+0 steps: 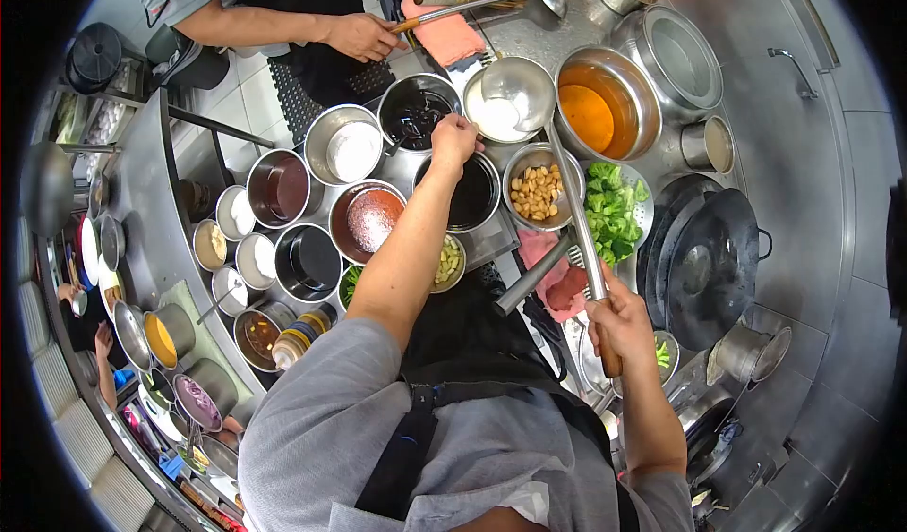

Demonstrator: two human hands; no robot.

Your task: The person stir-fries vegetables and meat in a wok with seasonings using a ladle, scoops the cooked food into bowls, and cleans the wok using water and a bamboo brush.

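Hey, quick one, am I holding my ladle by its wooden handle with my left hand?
No, your right hand is the one wrapped around the ladle at its wooden handle.

- Pale floor tiles (257, 97), upper left, beside a black perforated mat (291, 90)
- Grey wall (869, 173) with dark seams at far right
- 1 curved metal tap (798, 71), upper right
- Shiny steel surface (149, 192) at left

Left arm (404, 258) outstretched, left hand (454, 141) curled, right hand (619, 317) clenched
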